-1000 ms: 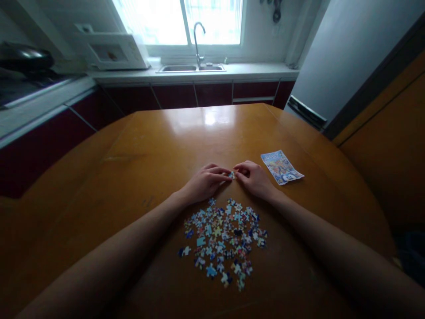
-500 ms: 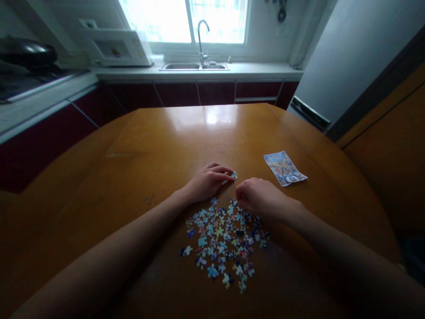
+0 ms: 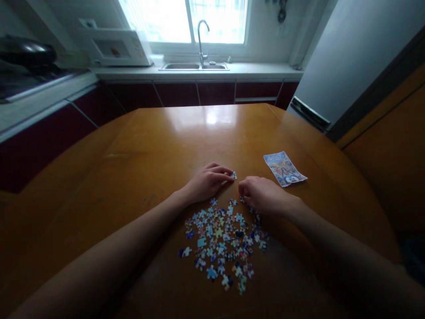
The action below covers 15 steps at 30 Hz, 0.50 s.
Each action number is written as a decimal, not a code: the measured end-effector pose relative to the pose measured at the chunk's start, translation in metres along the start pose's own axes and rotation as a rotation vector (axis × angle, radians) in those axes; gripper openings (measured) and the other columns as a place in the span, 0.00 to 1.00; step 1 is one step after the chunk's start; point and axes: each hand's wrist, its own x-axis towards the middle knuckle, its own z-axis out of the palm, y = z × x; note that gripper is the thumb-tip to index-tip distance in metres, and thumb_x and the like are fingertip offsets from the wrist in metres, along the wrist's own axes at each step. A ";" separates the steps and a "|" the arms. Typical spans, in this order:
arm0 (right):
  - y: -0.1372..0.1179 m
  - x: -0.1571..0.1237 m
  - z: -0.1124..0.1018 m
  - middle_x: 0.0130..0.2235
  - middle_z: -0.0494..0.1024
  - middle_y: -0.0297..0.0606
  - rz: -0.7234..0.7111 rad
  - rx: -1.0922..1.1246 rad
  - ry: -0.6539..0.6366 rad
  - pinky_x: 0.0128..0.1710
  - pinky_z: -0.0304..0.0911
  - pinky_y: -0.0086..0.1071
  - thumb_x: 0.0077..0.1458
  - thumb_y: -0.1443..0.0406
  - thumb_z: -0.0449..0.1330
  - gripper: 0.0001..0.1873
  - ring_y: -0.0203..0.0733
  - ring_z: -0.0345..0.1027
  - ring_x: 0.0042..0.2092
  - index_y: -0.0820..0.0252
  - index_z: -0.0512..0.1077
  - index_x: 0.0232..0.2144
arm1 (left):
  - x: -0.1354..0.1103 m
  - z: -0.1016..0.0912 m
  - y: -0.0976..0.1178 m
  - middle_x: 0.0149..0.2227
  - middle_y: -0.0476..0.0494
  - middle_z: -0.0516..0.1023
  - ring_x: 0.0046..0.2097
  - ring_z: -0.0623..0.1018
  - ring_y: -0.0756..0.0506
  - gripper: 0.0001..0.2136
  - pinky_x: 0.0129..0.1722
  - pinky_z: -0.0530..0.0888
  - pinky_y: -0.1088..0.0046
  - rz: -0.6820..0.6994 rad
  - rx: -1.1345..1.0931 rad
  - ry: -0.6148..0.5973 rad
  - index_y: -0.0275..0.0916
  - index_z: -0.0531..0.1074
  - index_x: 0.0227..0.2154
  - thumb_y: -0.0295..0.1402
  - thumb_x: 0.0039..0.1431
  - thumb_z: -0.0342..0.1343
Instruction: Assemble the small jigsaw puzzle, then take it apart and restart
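My left hand rests on the table beyond the puzzle pile. Its thumb and fingertips close on a small light-blue puzzle piece, which pokes out at their right. Just to the right, my right hand is curled at the pile's upper right edge, over a few pieces. Its fingertips point down and are turned away, so anything between them is hidden. Loose jigsaw pieces in blue, white, yellow and dark colours lie scattered between my forearms.
A creased, printed picture sheet lies on the wooden table, right of my hands. Past the table's far edge stand a counter with a sink and a microwave. A fridge is at the right.
My right hand has shifted slightly to the right and up, uncovering some pieces at the pile's top. My left hand has stayed in place with its puzzle piece.
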 end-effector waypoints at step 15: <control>-0.004 -0.001 0.008 0.34 0.79 0.42 -0.052 0.009 0.043 0.32 0.55 0.34 0.49 0.77 0.59 0.11 0.42 0.69 0.34 0.60 0.74 0.32 | -0.001 -0.001 0.001 0.50 0.47 0.82 0.49 0.76 0.43 0.12 0.52 0.74 0.59 -0.025 -0.011 0.000 0.48 0.81 0.44 0.31 0.69 0.53</control>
